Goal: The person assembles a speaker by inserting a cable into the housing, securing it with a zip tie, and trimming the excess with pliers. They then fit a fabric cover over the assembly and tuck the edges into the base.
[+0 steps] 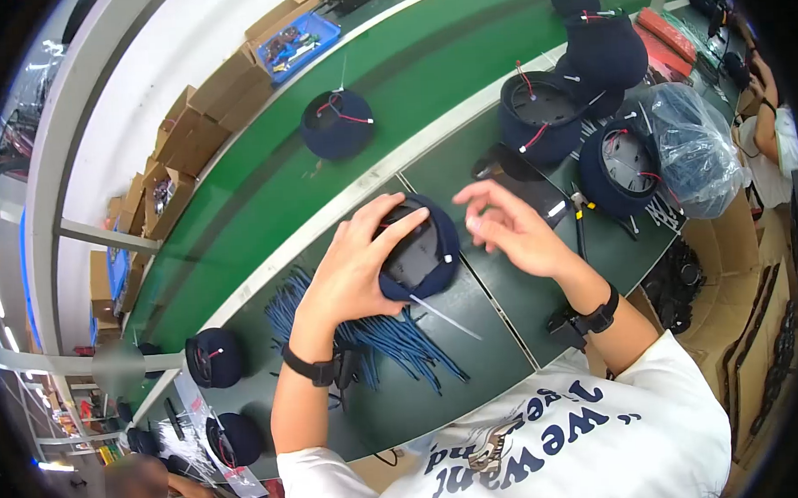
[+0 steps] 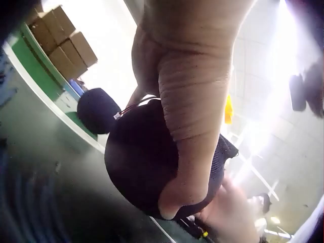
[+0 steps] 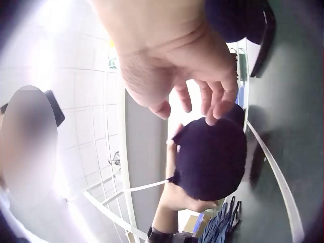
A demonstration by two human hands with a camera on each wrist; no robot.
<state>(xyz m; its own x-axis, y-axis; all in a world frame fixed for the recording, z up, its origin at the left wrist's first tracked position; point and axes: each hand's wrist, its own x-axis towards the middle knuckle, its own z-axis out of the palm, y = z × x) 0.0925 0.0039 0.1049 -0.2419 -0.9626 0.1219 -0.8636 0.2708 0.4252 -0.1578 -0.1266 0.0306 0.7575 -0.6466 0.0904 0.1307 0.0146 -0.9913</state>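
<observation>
A dark navy fabric-covered round piece (image 1: 449,238) with a grey inside is gripped by the left hand (image 1: 351,264), thumb at its lower side and fingers over its rim. A white strap (image 1: 446,316) sticks out from its lower edge. The right hand (image 1: 514,229) hangs just right of the piece, fingers loosely bent, holding nothing. In the left wrist view the left hand (image 2: 190,121) clasps the dark piece (image 2: 136,157). In the right wrist view the right hand (image 3: 177,66) is above the dark piece (image 3: 212,159); whether a fingertip touches it I cannot tell.
Blue strips (image 1: 403,345) lie under and beside the left hand. Similar navy pieces stand at the right (image 1: 620,170), on the green belt (image 1: 338,145) and at lower left (image 1: 215,357). Pliers (image 1: 579,219), a plastic bag (image 1: 693,147) and a dark sheet (image 1: 526,190) lie to the right.
</observation>
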